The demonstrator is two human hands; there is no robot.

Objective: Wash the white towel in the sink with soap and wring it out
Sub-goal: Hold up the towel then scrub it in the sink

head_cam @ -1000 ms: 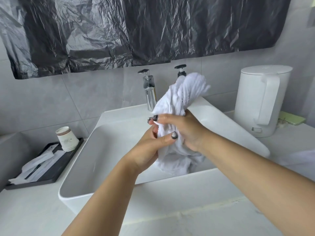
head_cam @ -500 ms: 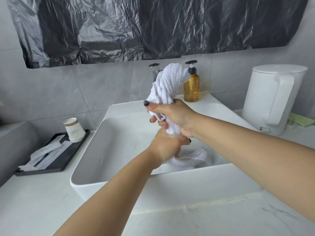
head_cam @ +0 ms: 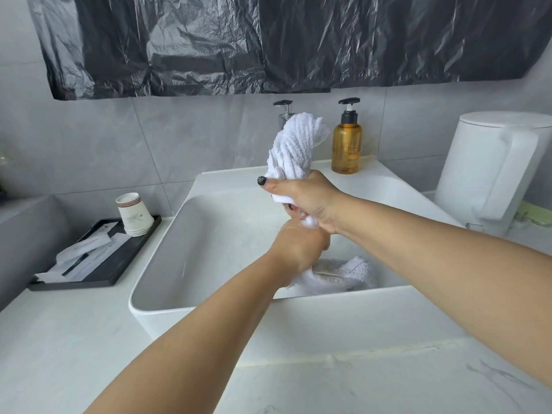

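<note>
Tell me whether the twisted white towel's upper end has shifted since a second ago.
Yes. It shifted left: the towel's upper end then hid the amber pump bottle, and now covers the chrome faucet.

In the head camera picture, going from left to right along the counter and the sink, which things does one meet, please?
Black tray → paper cups → sink → towel, gripped by the left hand and right hand → amber soap bottle → white kettle.
</note>
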